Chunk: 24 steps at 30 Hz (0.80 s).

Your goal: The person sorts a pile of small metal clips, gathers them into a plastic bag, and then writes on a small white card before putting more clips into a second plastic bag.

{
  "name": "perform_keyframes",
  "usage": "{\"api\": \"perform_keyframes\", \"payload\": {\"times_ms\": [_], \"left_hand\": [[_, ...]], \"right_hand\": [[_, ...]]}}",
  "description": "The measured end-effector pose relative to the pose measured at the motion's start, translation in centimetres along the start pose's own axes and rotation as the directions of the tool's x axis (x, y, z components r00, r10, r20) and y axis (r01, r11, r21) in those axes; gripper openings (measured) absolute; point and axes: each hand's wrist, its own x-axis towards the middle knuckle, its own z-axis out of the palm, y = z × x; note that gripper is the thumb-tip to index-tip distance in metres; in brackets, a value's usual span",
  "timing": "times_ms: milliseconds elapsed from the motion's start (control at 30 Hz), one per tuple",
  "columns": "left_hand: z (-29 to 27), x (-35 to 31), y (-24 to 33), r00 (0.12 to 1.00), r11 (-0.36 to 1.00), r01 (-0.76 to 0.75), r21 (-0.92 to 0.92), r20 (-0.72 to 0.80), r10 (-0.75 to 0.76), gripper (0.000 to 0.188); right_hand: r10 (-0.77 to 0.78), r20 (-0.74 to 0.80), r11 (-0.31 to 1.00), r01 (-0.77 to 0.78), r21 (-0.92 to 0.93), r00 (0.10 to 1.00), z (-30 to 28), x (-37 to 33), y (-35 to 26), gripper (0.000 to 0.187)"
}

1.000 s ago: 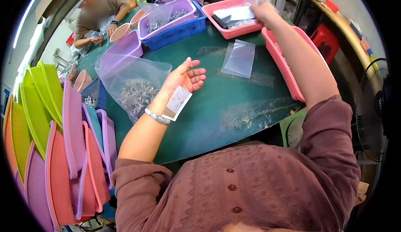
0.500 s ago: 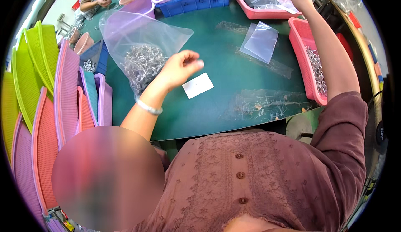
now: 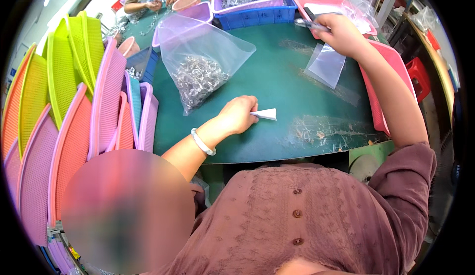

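Note:
My left hand (image 3: pixel 238 115) rests on the green table (image 3: pixel 292 92), its fingers pinching a small white paper slip (image 3: pixel 265 114) against the surface. Just left of it lies a large clear plastic bag (image 3: pixel 200 62) holding a heap of small metal rings. My right hand (image 3: pixel 340 33) is stretched to the far right, closed around a thin dark and silver tool (image 3: pixel 309 24) at the edge of a pink tray (image 3: pixel 322 4). A small empty clear bag (image 3: pixel 325 65) lies flat just below that hand.
Stacked mesh baskets in orange, green, pink and purple (image 3: pixel 74 107) stand on edge along the left. A blue crate (image 3: pixel 257 15) with a purple basket of metal parts sits at the back. Another pink tray (image 3: pixel 383 87) runs under my right forearm. Another person's hands (image 3: pixel 166 0) work at the far end.
My left hand has closed down onto the white slip and pinches it on the table. My right hand has come back from the far tray with a thin tool.

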Motion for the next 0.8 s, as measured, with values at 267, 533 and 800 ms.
{"api": "perform_keyframes", "payload": {"times_ms": [267,533,800], "left_hand": [[-14.2,-0.4,4.5,0.868,0.955,-0.255,0.153,-0.398,0.296,0.047],[-25.4,1.2,0.9,0.967,0.712,0.03,0.701,-0.2,0.157,0.025],[-24.7,3.9,1.3,0.997,0.717,0.074,0.693,-0.069,-0.036,0.038]], "right_hand": [[0.058,-0.139,0.998,-0.056,0.012,0.989,-5.5,-8.4,-0.6,0.017],[0.2,-0.185,0.979,-0.187,0.083,0.962,-8.1,-14.7,1.2,0.02],[0.272,-0.118,0.962,-0.268,0.049,0.955,-9.0,-17.7,2.1,0.018]]}}
